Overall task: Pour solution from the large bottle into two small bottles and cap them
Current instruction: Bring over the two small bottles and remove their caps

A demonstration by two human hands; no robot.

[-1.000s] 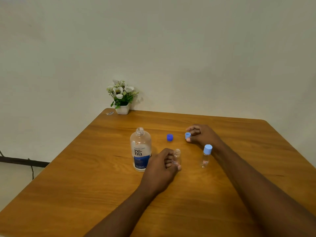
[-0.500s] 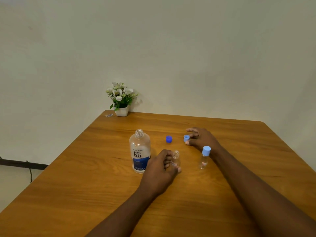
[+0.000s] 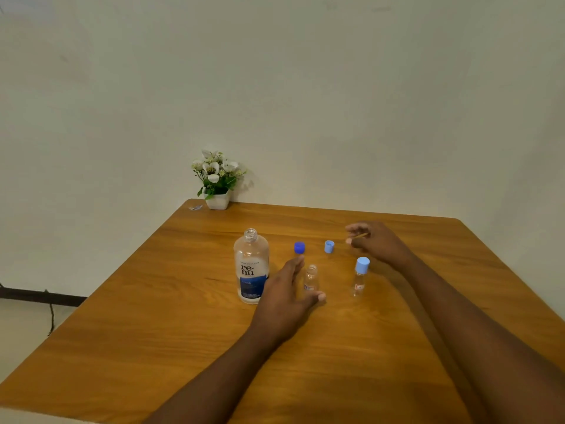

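The large clear "re-nu" bottle (image 3: pixel 251 264) stands uncapped on the wooden table (image 3: pixel 153 332). Its dark blue cap (image 3: pixel 299 247) lies just behind and to the right of it. A small uncapped bottle (image 3: pixel 311 278) stands between the spread thumb and fingers of my left hand (image 3: pixel 286 301), which does not grip it. A light blue cap (image 3: pixel 329 246) sits on the table behind that bottle. Farther right stands a second small bottle (image 3: pixel 360 278) with its light blue cap on. My right hand (image 3: pixel 377 243) hovers to the right of the loose cap, fingers loosely apart, holding nothing.
A white pot of white flowers (image 3: pixel 217 201) stands at the far left corner, with a small clear scrap (image 3: pixel 195 207) beside it. The table's left edge drops to the floor, and a plain wall lies behind.
My right hand has let go of the light blue cap and drawn back to the right. My left hand has opened its fingers from around the uncapped small bottle.
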